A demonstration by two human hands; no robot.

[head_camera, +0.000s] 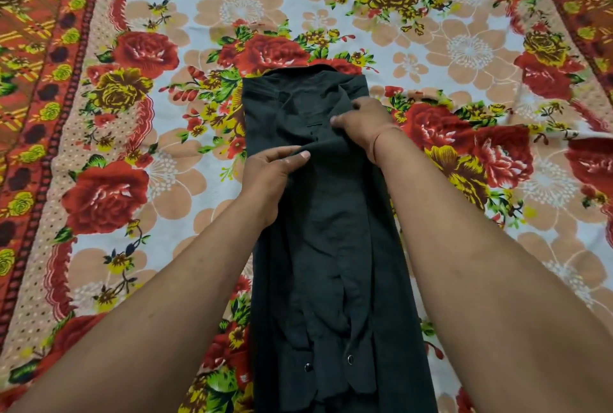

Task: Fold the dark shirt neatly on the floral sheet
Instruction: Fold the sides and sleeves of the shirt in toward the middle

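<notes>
Floral sheet point(159, 187) beneath narrow dark shirt point(326, 213).

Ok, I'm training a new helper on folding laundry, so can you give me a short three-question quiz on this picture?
1. True or false: the dark shirt lies fully spread out on the floral sheet, sleeves out sideways.
2. Where do the left hand and right hand take their grip? A) the shirt's upper part, toward the collar; B) the shirt's near end; C) the sheet only.
3. Which hand is farther from the camera?
Key: 1 false, it is folded into a narrow strip; 2 A; 3 the right hand.
</notes>
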